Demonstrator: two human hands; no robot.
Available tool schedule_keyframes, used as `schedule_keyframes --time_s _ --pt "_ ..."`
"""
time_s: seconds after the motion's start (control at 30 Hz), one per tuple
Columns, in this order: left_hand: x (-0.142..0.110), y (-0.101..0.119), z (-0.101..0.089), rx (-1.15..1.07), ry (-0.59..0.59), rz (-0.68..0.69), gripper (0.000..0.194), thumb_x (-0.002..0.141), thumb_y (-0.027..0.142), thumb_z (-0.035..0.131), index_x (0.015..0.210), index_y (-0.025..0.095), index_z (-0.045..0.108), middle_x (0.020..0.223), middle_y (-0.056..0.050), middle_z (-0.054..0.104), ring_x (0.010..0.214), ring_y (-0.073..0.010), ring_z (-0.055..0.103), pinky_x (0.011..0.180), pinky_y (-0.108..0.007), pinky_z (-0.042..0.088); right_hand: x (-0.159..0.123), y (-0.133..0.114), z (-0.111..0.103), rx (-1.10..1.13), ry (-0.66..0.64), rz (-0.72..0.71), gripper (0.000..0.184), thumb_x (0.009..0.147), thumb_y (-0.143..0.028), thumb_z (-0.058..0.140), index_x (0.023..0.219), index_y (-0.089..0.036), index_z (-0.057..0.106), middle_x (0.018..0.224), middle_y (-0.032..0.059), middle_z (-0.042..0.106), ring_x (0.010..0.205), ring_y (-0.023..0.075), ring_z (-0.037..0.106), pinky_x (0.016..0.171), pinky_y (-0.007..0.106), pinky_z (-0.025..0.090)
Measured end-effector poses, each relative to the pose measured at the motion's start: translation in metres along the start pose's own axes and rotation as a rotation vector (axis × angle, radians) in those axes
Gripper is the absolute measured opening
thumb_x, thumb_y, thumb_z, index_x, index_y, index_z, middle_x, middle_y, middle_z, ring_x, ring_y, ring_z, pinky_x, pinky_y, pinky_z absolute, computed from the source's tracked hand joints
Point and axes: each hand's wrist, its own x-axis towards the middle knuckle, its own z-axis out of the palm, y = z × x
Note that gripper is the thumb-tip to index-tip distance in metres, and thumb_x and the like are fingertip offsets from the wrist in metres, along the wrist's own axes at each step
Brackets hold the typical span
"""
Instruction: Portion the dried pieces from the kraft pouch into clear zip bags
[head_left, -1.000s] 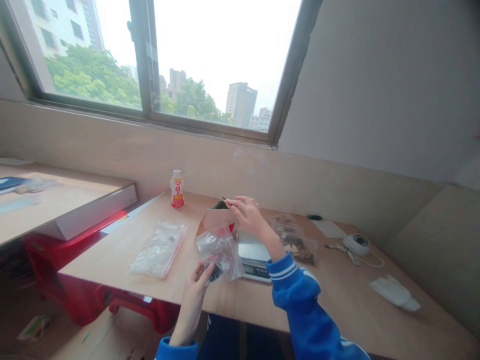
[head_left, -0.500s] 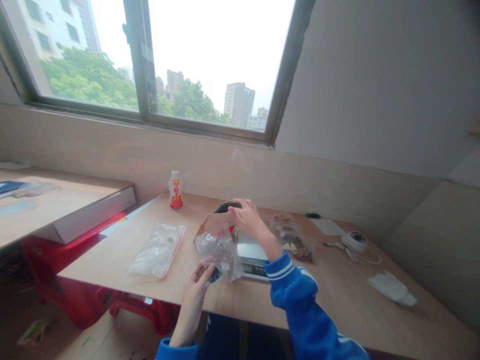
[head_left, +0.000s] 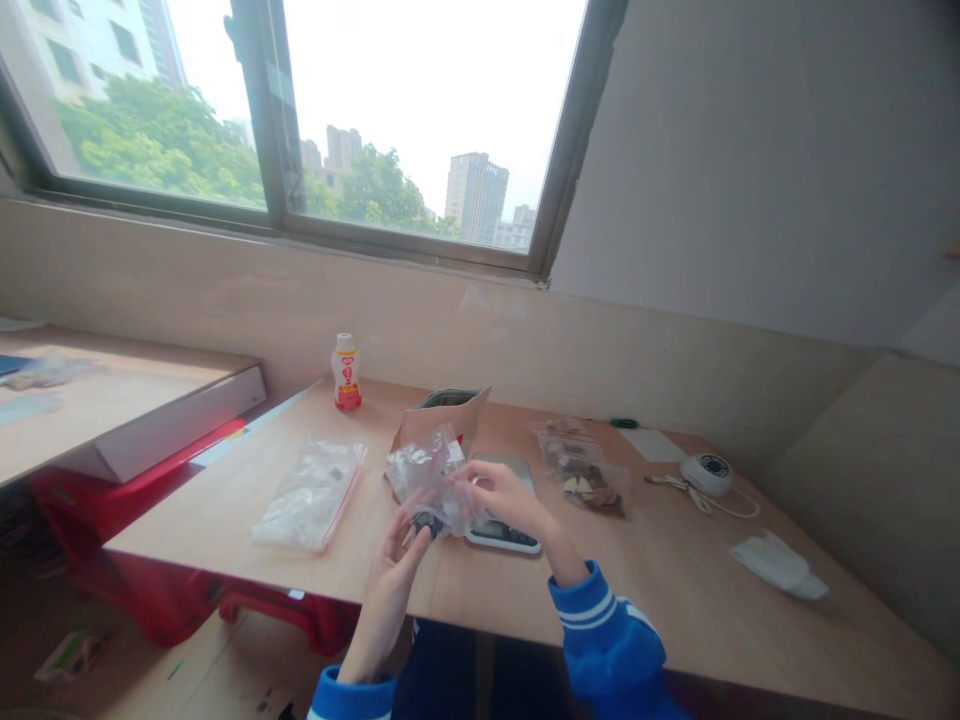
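Between my hands hangs a clear plastic bag (head_left: pixel 427 470) with something dark at its bottom. My left hand (head_left: pixel 395 555) is closed around the lower end of this bag, by the dark contents. With bent fingers, my right hand (head_left: pixel 499 492) grips the bag's right edge near its opening. Behind the bag stands a brown paper pouch (head_left: pixel 450 415), its top gaping and dark inside. A kitchen scale (head_left: pixel 504 537) with a dark display lies under my right hand, partly hidden by it.
A clear zip bag (head_left: pixel 311 495) lies left, and a white-and-red bottle (head_left: pixel 346 372) stands behind it. On the right are zip bags of brown dried pieces (head_left: pixel 592 488), a white camera (head_left: pixel 707 474) with its cable, a white crumpled packet (head_left: pixel 780 565) and a green pen (head_left: pixel 624 423).
My right hand has come down from the paper pouch's top to the clear bag's edge. The pouch's open top now shows. My left hand still holds the bag.
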Motion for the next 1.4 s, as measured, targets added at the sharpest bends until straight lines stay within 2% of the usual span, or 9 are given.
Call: schedule_keyframes --time_s 0.13,0.23,0.4,0.6,0.8,0.97,1.17,1.33,1.4 --pt "0.002 -0.005 -0.001 0.099 0.039 0.017 0.054 0.068 0.033 0.072 0.119 0.021 0.057 0.129 -0.008 0.058 0.126 -0.0287 0.046 0.104 -0.040 0.038 -0.006 0.004 0.014 -0.039 -0.102 0.032 0.032 0.078 -0.042 0.064 0.100 -0.020 0.068 0.082 0.0023 0.068 0.069 0.0161 0.062 0.063 0.027 0.050" --pt "0.005 -0.004 -0.003 0.170 0.070 0.039 0.049 0.065 0.033 0.074 0.111 0.019 0.061 0.125 -0.009 0.060 0.125 -0.0299 0.047 0.102 -0.040 0.041 -0.004 0.004 0.023 -0.068 -0.046 -0.014 0.029 0.074 -0.041 0.069 0.096 -0.022 0.070 0.096 0.0031 0.069 0.086 0.0209 0.063 0.077 0.032 0.050" --pt "0.006 -0.001 -0.011 0.145 0.051 0.030 0.048 0.067 0.034 0.073 0.112 0.019 0.062 0.123 -0.009 0.062 0.120 -0.0292 0.052 0.100 -0.040 0.043 -0.003 0.004 0.022 -0.050 0.011 -0.036 0.015 0.080 -0.028 0.062 0.091 -0.020 0.070 0.089 0.0026 0.070 0.083 0.0195 0.064 0.078 0.033 0.050" --pt "0.009 0.002 -0.032 0.100 0.128 0.016 0.049 0.064 0.035 0.075 0.110 0.019 0.064 0.118 -0.008 0.065 0.114 -0.0289 0.057 0.096 -0.037 0.048 0.002 -0.023 -0.019 -0.220 0.280 -0.118 0.024 0.080 -0.028 0.062 0.103 -0.024 0.067 0.088 0.0017 0.068 0.081 0.0168 0.062 0.078 0.032 0.050" --pt "0.010 0.011 -0.043 0.090 0.220 0.038 0.046 0.063 0.033 0.077 0.105 0.020 0.067 0.122 -0.008 0.063 0.115 -0.0290 0.056 0.093 -0.034 0.050 0.055 -0.049 -0.042 -0.379 0.630 -0.323 0.025 0.084 -0.031 0.055 0.106 -0.024 0.064 0.095 0.0049 0.068 0.081 0.0178 0.062 0.077 0.034 0.051" --pt "0.006 0.020 -0.042 0.083 0.219 0.034 0.045 0.062 0.034 0.077 0.102 0.018 0.068 0.120 -0.009 0.064 0.113 -0.0299 0.057 0.094 -0.035 0.050 0.080 -0.037 -0.027 -0.578 0.488 -0.417 0.021 0.088 -0.020 0.048 0.098 -0.023 0.067 0.107 0.0065 0.064 0.105 0.0205 0.056 0.095 0.038 0.044" --pt "0.007 0.018 -0.041 0.082 0.179 0.016 0.044 0.061 0.035 0.078 0.101 0.018 0.068 0.119 -0.008 0.065 0.112 -0.0289 0.058 0.093 -0.035 0.050 0.034 -0.023 0.002 -0.401 0.562 -0.320 0.025 0.093 -0.029 0.042 0.100 -0.022 0.064 0.108 0.0073 0.060 0.106 0.0193 0.054 0.094 0.035 0.043" --pt "0.008 0.012 -0.024 0.103 0.096 -0.045 0.049 0.058 0.039 0.078 0.100 0.017 0.069 0.114 -0.010 0.067 0.114 -0.0316 0.056 0.095 -0.040 0.047 -0.007 -0.004 0.027 -0.101 0.193 -0.079 0.037 0.089 -0.045 0.050 0.118 -0.023 0.052 0.108 0.0060 0.063 0.094 0.0191 0.061 0.080 0.031 0.049" --pt "0.006 0.010 -0.017 0.115 0.034 -0.056 0.049 0.058 0.040 0.078 0.101 0.017 0.069 0.115 -0.011 0.067 0.115 -0.0323 0.055 0.096 -0.041 0.047 -0.016 0.004 0.032 0.003 0.148 -0.019 0.037 0.087 -0.047 0.051 0.115 -0.022 0.053 0.103 0.0049 0.066 0.091 0.0192 0.063 0.078 0.030 0.049"
